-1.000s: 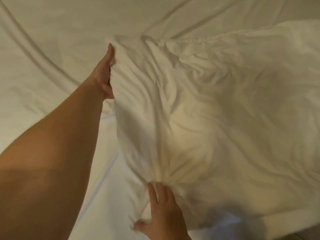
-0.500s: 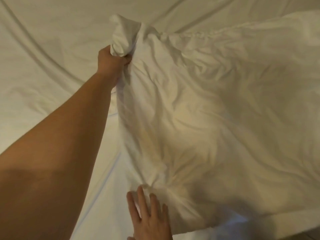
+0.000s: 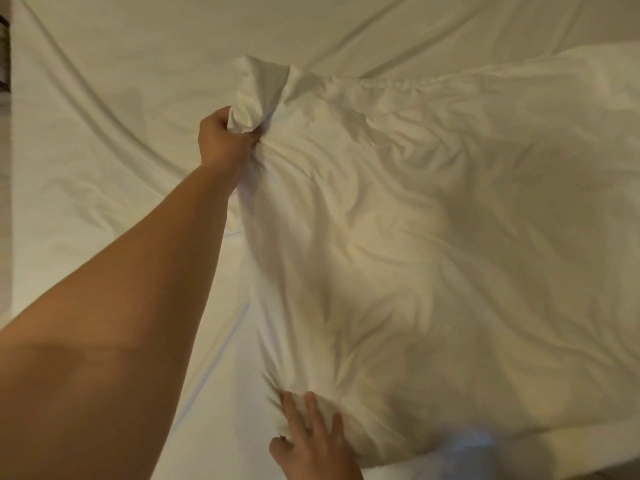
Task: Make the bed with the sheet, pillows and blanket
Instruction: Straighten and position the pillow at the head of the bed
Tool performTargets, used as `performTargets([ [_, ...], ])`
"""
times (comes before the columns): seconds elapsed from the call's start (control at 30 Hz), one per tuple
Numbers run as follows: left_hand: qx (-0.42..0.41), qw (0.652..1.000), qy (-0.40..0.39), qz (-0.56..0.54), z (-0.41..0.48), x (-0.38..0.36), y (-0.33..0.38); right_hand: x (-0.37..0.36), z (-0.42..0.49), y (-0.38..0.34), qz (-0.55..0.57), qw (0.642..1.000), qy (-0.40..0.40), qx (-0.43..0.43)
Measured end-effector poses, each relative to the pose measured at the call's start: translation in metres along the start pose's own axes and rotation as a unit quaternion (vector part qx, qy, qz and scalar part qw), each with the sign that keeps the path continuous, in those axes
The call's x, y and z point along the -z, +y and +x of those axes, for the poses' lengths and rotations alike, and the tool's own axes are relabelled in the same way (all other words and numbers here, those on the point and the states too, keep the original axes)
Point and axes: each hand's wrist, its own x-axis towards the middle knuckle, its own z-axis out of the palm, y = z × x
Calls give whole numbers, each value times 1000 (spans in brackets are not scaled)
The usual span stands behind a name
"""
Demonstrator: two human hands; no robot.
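The white pillow (image 3: 433,244) lies on the bed and fills the middle and the right side of the view, and its cover is full of soft wrinkles. Its far left corner is bunched up and raised a little, because the left hand (image 3: 225,142) grips it there, with the fingers curled tightly round a fold of the fabric. The left arm reaches across from the lower left. The right hand (image 3: 313,441) rests on the near left corner of the pillow, with its fingers (image 3: 311,407) straight and spread, and small creases run out from under them. The two hands are well apart, one at each end of the left side of the pillow. Under the pillow lies the pale sheet (image 3: 121,98), stretched over the bed, with long folds running towards the pillow.
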Motion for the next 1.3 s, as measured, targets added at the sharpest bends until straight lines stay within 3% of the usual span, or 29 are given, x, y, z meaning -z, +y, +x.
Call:
performTargets([
  [0.1,4,1000,16,3,-7,-5,18,38,-37,-29,56,998,21,-21],
  [0.17,3,1000,21,16,-11,-11,36,76,-38,-25,2,994,63,86],
  [0.23,-8,999,27,31,-18,-20,60,120,-53,-14,-13,989,65,136],
  [0.3,-22,998,35,49,-26,-31,88,160,-56,-11,-29,997,42,49],
  [0.33,-28,997,38,55,-31,-37,103,165,-66,-3,44,999,17,11],
  [0.37,-34,997,43,61,-36,-44,117,174,-71,12,117,992,23,31],
  [0.43,-45,995,47,69,-48,-64,145,211,-77,45,78,987,131,51],
  [0.53,-52,994,59,81,-70,-106,184,299,-89,80,51,977,189,88],
  [0.93,-39,992,109,42,-159,-320,306,474,-133,281,154,960,222,-78],
  [1.13,-9,996,84,-13,-203,-440,360,538,-132,374,200,944,225,-137],
  [1.3,-42,997,62,23,-208,-542,374,571,-125,435,190,929,265,-173],
])
